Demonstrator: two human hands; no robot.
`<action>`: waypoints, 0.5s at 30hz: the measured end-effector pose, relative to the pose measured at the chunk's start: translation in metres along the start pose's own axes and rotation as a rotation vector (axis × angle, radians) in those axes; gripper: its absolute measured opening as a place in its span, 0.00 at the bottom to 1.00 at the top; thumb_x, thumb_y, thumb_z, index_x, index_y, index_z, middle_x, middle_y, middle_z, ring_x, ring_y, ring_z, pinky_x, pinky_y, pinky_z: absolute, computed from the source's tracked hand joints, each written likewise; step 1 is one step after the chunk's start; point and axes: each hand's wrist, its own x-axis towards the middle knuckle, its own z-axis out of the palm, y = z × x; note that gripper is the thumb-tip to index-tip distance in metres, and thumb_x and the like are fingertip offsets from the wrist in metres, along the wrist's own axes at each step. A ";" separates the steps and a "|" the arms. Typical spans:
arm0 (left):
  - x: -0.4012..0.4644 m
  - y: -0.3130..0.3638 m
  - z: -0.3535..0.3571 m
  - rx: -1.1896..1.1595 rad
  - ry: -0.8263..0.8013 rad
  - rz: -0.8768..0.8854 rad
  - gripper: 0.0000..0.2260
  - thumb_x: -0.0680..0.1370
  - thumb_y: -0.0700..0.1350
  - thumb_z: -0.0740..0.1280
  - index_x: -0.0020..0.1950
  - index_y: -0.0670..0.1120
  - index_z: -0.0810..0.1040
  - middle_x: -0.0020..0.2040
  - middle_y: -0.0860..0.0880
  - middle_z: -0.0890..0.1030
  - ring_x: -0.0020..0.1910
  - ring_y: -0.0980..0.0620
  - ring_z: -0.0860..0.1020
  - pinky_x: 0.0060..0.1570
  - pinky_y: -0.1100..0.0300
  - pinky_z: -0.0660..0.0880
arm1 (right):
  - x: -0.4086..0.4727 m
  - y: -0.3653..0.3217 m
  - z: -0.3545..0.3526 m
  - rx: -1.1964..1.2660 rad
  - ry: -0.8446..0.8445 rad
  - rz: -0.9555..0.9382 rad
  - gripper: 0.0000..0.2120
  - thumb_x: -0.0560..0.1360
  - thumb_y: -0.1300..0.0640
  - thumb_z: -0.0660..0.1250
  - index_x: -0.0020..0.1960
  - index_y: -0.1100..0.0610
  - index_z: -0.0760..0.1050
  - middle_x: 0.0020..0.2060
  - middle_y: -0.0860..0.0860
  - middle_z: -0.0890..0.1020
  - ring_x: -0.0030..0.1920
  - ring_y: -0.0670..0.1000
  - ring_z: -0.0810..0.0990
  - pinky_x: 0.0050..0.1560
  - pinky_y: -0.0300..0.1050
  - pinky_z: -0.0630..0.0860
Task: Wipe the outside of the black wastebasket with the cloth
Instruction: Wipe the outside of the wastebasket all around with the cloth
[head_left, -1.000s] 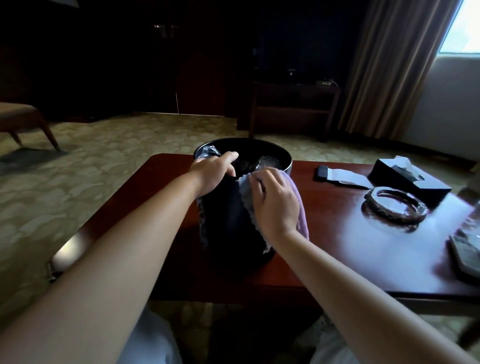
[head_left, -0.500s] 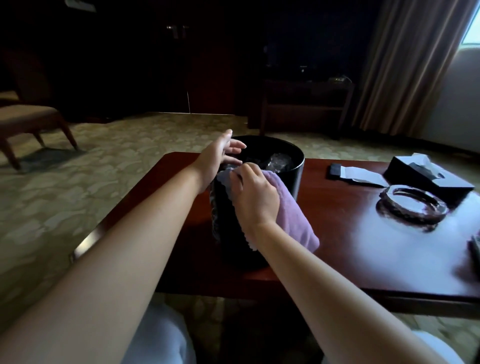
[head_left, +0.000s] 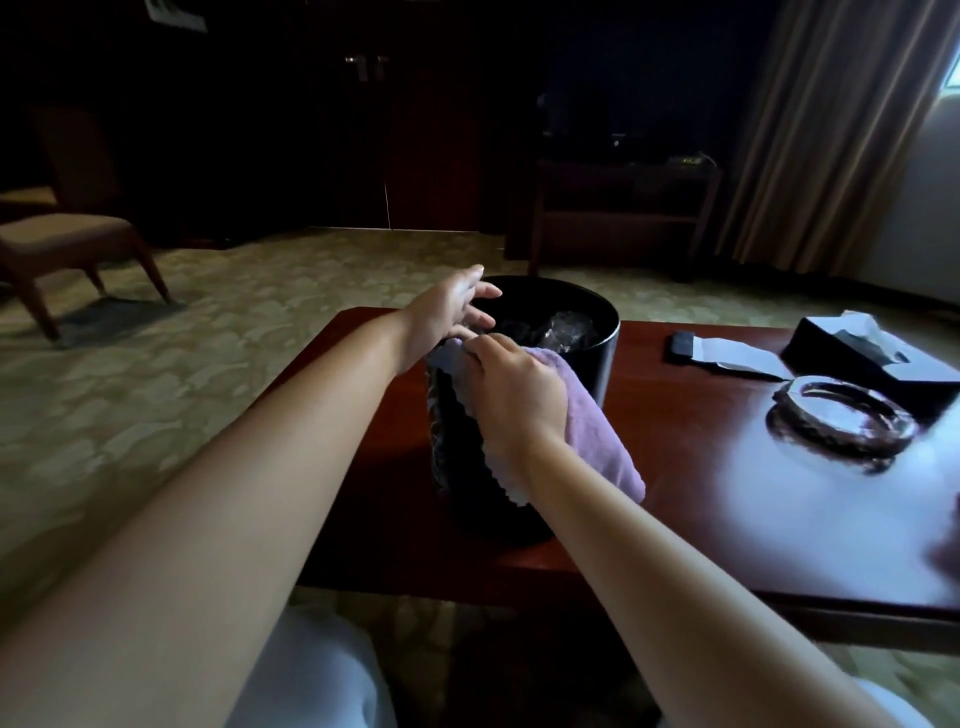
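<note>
Gripping the cloth (head_left: 597, 441) against the wastebasket (head_left: 605, 358), right hand (head_left: 514, 400) hides its side; left hand (head_left: 447, 312) open at the rim, ashtray (head_left: 841, 415) probably glass near the table (head_left: 701, 467) right edge.

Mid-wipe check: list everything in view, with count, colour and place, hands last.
wastebasket: 1, black, on the table's left part, clear liner inside
cloth: 1, lilac, against the wastebasket's near side
table: 1, red-brown wood
ashtray: 1, clear glass, table right
tissue box: 1, black, far right
paper sleeve: 1, white with black end, behind the ashtray
chair: 1, brown, far left on the carpet
left hand: open, at the wastebasket's rim
right hand: grips the cloth
</note>
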 end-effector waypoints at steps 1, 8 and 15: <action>0.001 -0.001 0.000 0.023 -0.009 -0.004 0.25 0.83 0.53 0.41 0.72 0.43 0.64 0.65 0.34 0.71 0.65 0.41 0.71 0.57 0.58 0.68 | -0.001 0.009 -0.004 -0.045 -0.007 -0.019 0.10 0.77 0.54 0.61 0.55 0.54 0.77 0.51 0.50 0.81 0.47 0.56 0.81 0.38 0.46 0.75; -0.003 0.000 -0.002 0.238 -0.141 -0.026 0.29 0.81 0.60 0.38 0.74 0.50 0.65 0.65 0.46 0.74 0.61 0.54 0.74 0.69 0.54 0.47 | -0.015 0.082 -0.040 0.062 0.228 0.045 0.11 0.77 0.49 0.62 0.51 0.52 0.81 0.49 0.44 0.84 0.42 0.53 0.84 0.36 0.42 0.75; 0.008 -0.003 -0.007 0.263 -0.215 -0.094 0.38 0.74 0.71 0.36 0.73 0.53 0.67 0.61 0.52 0.79 0.72 0.54 0.63 0.73 0.44 0.38 | -0.027 0.057 -0.006 0.263 0.254 0.055 0.11 0.76 0.53 0.64 0.56 0.54 0.80 0.55 0.47 0.82 0.56 0.46 0.77 0.54 0.38 0.72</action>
